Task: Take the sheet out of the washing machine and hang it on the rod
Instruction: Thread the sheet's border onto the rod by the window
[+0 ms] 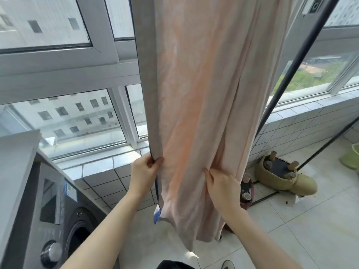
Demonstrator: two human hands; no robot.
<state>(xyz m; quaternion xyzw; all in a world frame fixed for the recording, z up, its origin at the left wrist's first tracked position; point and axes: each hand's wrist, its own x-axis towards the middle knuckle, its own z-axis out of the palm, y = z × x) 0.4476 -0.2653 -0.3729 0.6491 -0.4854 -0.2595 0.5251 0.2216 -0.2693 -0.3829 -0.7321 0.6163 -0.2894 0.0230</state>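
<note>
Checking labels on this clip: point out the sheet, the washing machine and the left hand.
sheet [204, 94]: head view, middle of the hanging pink cloth.
washing machine [77, 237]: head view, round door at lower left.
left hand [144, 171]: head view, back of hand pinching the sheet's edge.

Left hand [144, 171] pinching, right hand [221, 183] gripping — forearms raised

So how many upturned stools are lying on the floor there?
2. A beige stool lies legs-up right of the hanging sheet. A darker stool is partly hidden behind the sheet's right edge, near the right hand. More may be hidden behind the sheet.
</note>
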